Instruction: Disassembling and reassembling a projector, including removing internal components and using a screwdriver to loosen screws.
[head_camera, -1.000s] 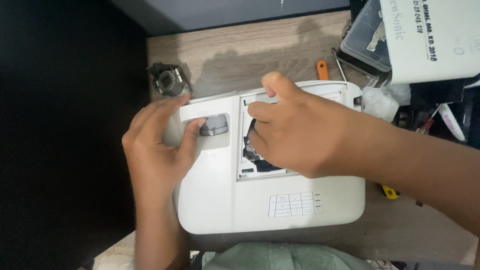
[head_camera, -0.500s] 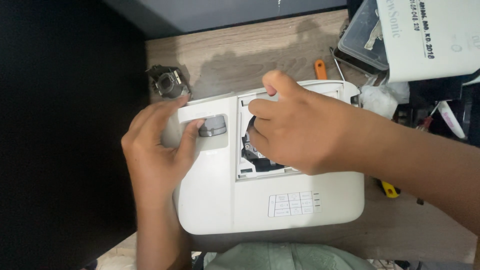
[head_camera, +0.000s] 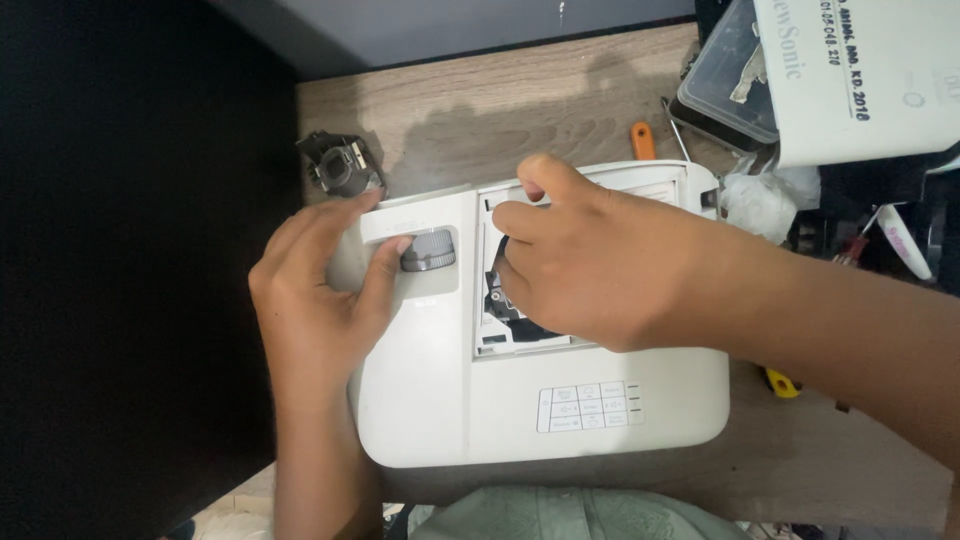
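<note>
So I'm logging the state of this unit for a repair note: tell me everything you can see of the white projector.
The white projector is a rounded plastic box lying flat on the wooden table. A grey ribbed dial sits in a recess, a pale button pad nearer the person. A rectangular top opening shows dark parts inside. The left hand rests by the dial; the right hand covers the opening.

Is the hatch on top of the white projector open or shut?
Open: the rectangular opening in the white projector shows dark internals, and the right hand reaches into it.
</note>
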